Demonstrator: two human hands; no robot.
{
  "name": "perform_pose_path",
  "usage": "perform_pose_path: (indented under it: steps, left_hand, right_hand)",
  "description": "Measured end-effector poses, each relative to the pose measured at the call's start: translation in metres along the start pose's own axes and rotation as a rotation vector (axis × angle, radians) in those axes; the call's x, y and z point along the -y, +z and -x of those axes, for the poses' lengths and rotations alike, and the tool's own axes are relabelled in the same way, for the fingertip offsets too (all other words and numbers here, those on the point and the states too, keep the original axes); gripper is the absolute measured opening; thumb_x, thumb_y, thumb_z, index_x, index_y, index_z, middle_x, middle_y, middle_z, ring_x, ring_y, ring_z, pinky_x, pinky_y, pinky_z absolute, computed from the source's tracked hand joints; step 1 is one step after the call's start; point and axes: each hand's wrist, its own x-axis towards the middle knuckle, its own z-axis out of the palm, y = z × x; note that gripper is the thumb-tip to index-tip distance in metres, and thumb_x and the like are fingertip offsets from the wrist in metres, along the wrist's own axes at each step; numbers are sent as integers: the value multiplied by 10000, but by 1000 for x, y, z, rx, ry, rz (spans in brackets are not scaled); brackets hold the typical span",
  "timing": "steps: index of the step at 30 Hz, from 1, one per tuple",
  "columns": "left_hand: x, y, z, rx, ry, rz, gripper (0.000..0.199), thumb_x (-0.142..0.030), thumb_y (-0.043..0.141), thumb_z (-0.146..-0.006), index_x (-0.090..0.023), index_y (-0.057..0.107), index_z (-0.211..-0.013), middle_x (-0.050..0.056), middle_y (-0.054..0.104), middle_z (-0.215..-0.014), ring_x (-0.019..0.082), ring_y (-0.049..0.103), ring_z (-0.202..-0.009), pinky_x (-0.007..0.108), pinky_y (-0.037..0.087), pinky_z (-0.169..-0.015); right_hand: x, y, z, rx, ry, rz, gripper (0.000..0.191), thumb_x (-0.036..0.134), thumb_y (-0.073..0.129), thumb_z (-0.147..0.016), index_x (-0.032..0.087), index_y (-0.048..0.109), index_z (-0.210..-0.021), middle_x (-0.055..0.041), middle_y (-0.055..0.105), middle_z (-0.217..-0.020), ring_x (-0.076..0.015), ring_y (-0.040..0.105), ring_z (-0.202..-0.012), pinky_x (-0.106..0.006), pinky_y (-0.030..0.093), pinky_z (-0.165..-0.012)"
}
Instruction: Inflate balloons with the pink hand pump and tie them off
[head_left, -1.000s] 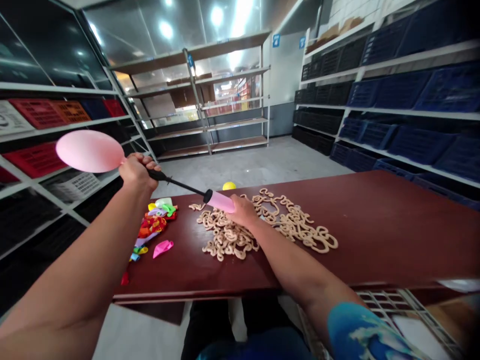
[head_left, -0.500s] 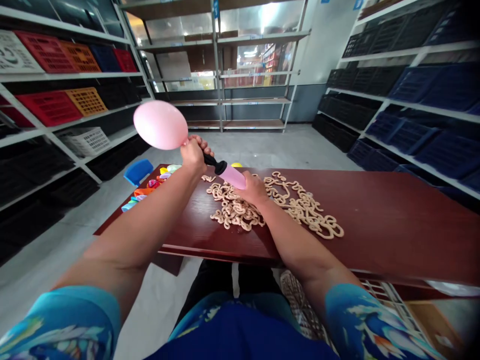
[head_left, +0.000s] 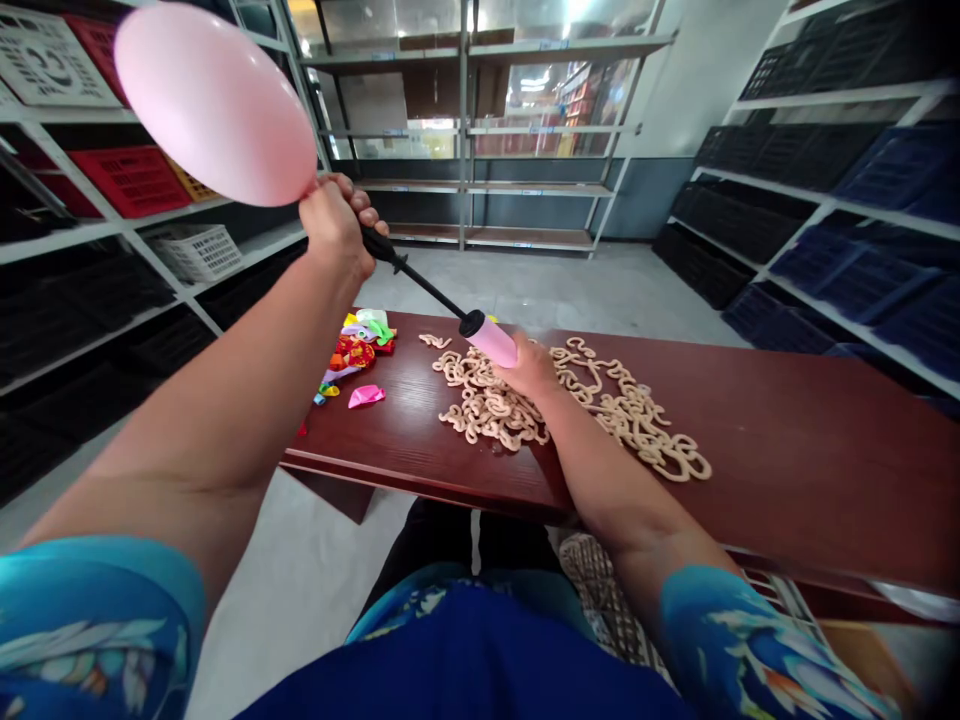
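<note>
A pink-and-black balloon pump [head_left: 492, 340] is stretched between my hands, its thin black rod drawn out over the table. My right hand [head_left: 529, 366] is closed round the pink barrel. Up and to the left, my left hand [head_left: 337, 222] grips the pump's black end together with the neck of an inflated pink balloon [head_left: 217, 105]. The neck itself is hidden by my fingers. Below the barrel lies a pile of beige, curled, rope-like pieces [head_left: 495, 412] on the dark red table [head_left: 787, 430]. Uninflated balloons [head_left: 356, 352] in several colours lie to the left, with one pink uninflated balloon [head_left: 367, 396] apart from them.
Shelves with red crates [head_left: 124, 180] and a white basket [head_left: 199, 252] stand on the left. A metal rack [head_left: 463, 130] stands beyond the table. Dark blue crates [head_left: 832, 255] fill shelves on the right. More beige looped pieces [head_left: 645, 425] spread right of my right forearm.
My left hand has moved up and left, away from my right hand, drawing out the pump's rod. The pink balloon looks larger. The view has shifted, showing more of the uninflated balloons.
</note>
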Motion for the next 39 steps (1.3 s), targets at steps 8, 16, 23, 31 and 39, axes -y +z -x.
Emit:
perform_pose_path:
  steps: [8, 16, 23, 31, 39]
  left_hand:
    - [56, -5, 48, -17, -78, 27, 172, -151, 464, -737, -185, 346, -616, -56, 279, -500, 51, 272, -370, 188, 235, -383]
    - [88, 0, 57, -9, -173, -31, 136, -117, 416, -659, -194, 319, -604, -65, 274, -468, 64, 301, -335, 193, 273, -366]
    - [51, 3, 11, -43, -126, -81, 119, -117, 392, -667, -192, 328, -599, -53, 288, -481, 69, 292, -341, 204, 285, -366]
    - [35, 6, -9, 16, -47, -48, 131, -71, 385, -638, -185, 333, -600, -51, 272, -494, 57, 272, -345, 191, 252, -355]
    - [98, 26, 40, 130, -95, -53, 129, -104, 412, -649, -191, 330, -601, -58, 264, -486, 59, 277, -346, 193, 257, -361]
  right_hand:
    - [17, -7, 5, -22, -53, -12, 426, 424, 601, -622, 152, 533, -943, -85, 604, -783, -207, 541, -702, -306, 347, -630]
    - [20, -10, 5, -33, -66, -12, 408, 444, 590, -637, 170, 524, -933, -75, 607, -781, -206, 549, -699, -311, 358, -621]
    - [2, -10, -2, -35, -39, -11, 364, 382, 582, -633, 185, 523, -934, -56, 604, -789, -198, 539, -692, -325, 358, -625]
    - [-4, -3, -3, -56, 5, -13, 314, 376, 576, -625, 178, 526, -864, -55, 560, -728, -196, 516, -664, -334, 350, -594]
    - [-1, -8, -1, -118, 1, -38, 321, 397, 571, -646, 171, 517, -867, -64, 591, -757, -200, 533, -692, -340, 361, -644]
